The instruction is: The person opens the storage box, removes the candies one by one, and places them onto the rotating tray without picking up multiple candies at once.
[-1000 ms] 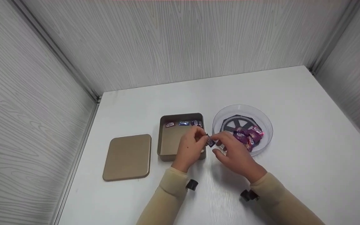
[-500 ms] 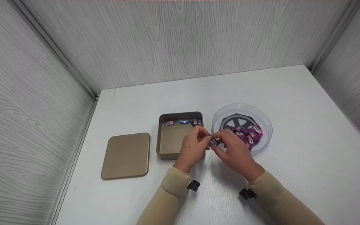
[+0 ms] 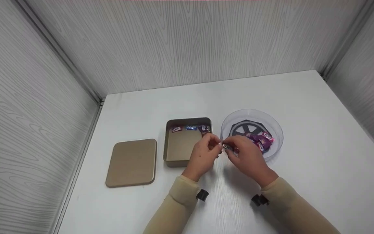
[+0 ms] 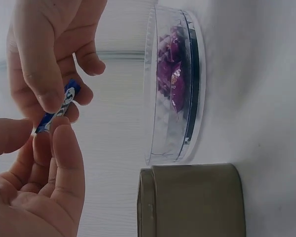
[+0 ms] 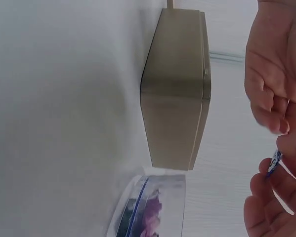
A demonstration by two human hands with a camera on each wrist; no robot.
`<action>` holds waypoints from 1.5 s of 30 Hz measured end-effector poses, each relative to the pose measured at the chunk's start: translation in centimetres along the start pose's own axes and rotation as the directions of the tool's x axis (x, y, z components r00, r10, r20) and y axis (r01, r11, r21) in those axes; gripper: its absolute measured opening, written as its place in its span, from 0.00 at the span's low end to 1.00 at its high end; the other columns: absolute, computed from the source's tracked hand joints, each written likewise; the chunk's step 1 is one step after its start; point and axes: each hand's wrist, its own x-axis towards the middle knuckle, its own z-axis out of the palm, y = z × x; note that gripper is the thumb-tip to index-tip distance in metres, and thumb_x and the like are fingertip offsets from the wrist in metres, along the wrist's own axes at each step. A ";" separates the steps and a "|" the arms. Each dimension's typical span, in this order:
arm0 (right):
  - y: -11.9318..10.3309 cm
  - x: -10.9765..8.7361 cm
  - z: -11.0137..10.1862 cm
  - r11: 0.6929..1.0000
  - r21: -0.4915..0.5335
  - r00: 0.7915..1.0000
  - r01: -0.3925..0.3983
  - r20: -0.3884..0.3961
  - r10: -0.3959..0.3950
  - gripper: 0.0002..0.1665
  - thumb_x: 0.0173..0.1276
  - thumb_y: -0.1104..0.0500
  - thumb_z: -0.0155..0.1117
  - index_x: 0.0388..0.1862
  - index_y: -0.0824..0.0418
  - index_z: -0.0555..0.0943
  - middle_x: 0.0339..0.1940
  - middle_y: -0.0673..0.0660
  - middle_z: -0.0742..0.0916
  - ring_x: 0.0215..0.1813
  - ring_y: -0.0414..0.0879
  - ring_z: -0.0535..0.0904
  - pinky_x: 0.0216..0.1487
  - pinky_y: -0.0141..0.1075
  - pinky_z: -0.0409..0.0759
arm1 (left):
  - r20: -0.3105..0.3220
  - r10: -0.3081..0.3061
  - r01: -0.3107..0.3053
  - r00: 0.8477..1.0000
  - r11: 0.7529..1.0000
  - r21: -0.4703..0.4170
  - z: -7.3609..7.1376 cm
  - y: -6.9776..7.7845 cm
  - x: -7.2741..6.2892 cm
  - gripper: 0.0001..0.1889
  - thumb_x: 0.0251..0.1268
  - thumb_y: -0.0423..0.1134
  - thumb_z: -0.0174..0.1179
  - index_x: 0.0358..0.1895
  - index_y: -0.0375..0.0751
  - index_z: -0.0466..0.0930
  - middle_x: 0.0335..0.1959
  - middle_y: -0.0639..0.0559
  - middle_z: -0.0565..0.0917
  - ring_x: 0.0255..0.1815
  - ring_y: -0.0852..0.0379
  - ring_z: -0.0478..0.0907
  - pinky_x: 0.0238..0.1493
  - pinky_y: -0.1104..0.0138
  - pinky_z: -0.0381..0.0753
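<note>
Held candy: A small candy in a blue and white wrapper is held in the air between two hands, near the front of the clear bowl and apart from the surface.
Right hand: Closed in a pinch, with the wrapper caught between thumb and fingers.
Left hand: Fingers curled, the near end of the wrapper pinched at the tips; the exact contact is partly hidden.
Two-handed pinch: The step in hand is judged to be an adjusting of the candy between the fingertips. For the next move, a firm hold by one hand and a clean release by the other would seem to be called for, so that the light wrapper is not dropped.
Gold tin: A red candy, a blue candy and dark purple candies are lined along the far wall; the lid is laid to the left.
Purple pile: More wrapped candies are heaped in the bowl.
Head view: The tin's inside is shown here alone; the held candy is mostly covered by fingers.
Wrist views: Blue wrapping is revealed on the held candy, most clearly from the left, while only the tin's outer walls are seen.
</note>
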 end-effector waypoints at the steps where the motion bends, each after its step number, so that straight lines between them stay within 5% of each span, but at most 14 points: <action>1: 0.3 0.1 -0.2 1.000 -0.003 1.000 -0.021 0.016 0.021 0.14 0.65 0.63 0.70 0.50 0.56 0.84 0.43 0.50 0.85 0.44 0.43 0.77 0.47 0.41 0.79 | -0.006 -0.001 0.001 1.000 1.000 0.017 -0.1 0.0 0.0 0.05 0.70 0.35 0.61 0.45 0.48 0.78 0.36 0.55 0.82 0.35 0.59 0.81 0.37 0.65 0.82; 11: 5.9 1.3 -2.1 0.963 -0.118 0.955 -0.243 0.143 0.258 0.14 0.69 0.60 0.64 0.52 0.60 0.82 0.47 0.57 0.85 0.51 0.54 0.79 0.56 0.53 0.76 | -0.060 -0.024 0.032 0.998 0.992 0.121 -1.6 -0.5 -0.1 0.05 0.71 0.39 0.61 0.46 0.49 0.78 0.39 0.57 0.80 0.41 0.59 0.76 0.45 0.63 0.77; 17: 8.0 1.6 -2.3 0.952 -0.195 0.944 -0.235 0.189 0.271 0.14 0.68 0.63 0.61 0.52 0.62 0.82 0.49 0.61 0.86 0.56 0.59 0.79 0.59 0.57 0.74 | -0.073 -0.051 0.063 0.996 0.984 0.169 -2.6 -1.2 0.1 0.04 0.73 0.41 0.60 0.46 0.49 0.79 0.39 0.57 0.80 0.43 0.58 0.76 0.47 0.62 0.77; 28: 8.1 1.2 -1.8 0.932 -0.313 0.940 -0.183 0.223 0.259 0.11 0.67 0.61 0.62 0.47 0.58 0.84 0.42 0.57 0.82 0.47 0.58 0.77 0.48 0.54 0.77 | -0.068 -0.141 0.154 0.988 0.949 0.275 -4.0 -2.3 0.8 0.10 0.73 0.44 0.58 0.51 0.47 0.81 0.43 0.56 0.81 0.47 0.57 0.76 0.53 0.60 0.77; 34: 7.6 1.0 -2.0 0.949 -0.256 0.958 -0.183 0.171 0.231 0.12 0.66 0.60 0.62 0.48 0.59 0.84 0.46 0.58 0.83 0.54 0.59 0.77 0.53 0.55 0.76 | -0.038 -0.164 0.164 0.986 0.883 0.439 -4.8 -2.5 2.0 0.16 0.73 0.45 0.57 0.58 0.45 0.79 0.51 0.52 0.80 0.52 0.54 0.77 0.57 0.58 0.76; 41: 6.6 0.8 -2.4 0.962 -0.213 0.968 -0.172 0.146 0.205 0.10 0.66 0.60 0.63 0.45 0.59 0.84 0.44 0.57 0.82 0.51 0.57 0.77 0.53 0.54 0.76 | 0.056 -0.198 0.115 0.979 0.753 0.648 -4.3 -2.9 4.5 0.27 0.73 0.46 0.55 0.71 0.41 0.71 0.70 0.45 0.72 0.70 0.46 0.69 0.70 0.54 0.66; 45: 6.2 0.5 -2.4 0.963 -0.203 0.967 -0.178 0.144 0.210 0.09 0.66 0.59 0.64 0.45 0.58 0.83 0.43 0.56 0.82 0.48 0.55 0.76 0.51 0.52 0.76 | 0.103 -0.192 0.062 0.976 0.699 0.712 -3.5 -3.0 5.9 0.29 0.73 0.43 0.54 0.75 0.40 0.66 0.76 0.44 0.66 0.75 0.44 0.63 0.74 0.54 0.60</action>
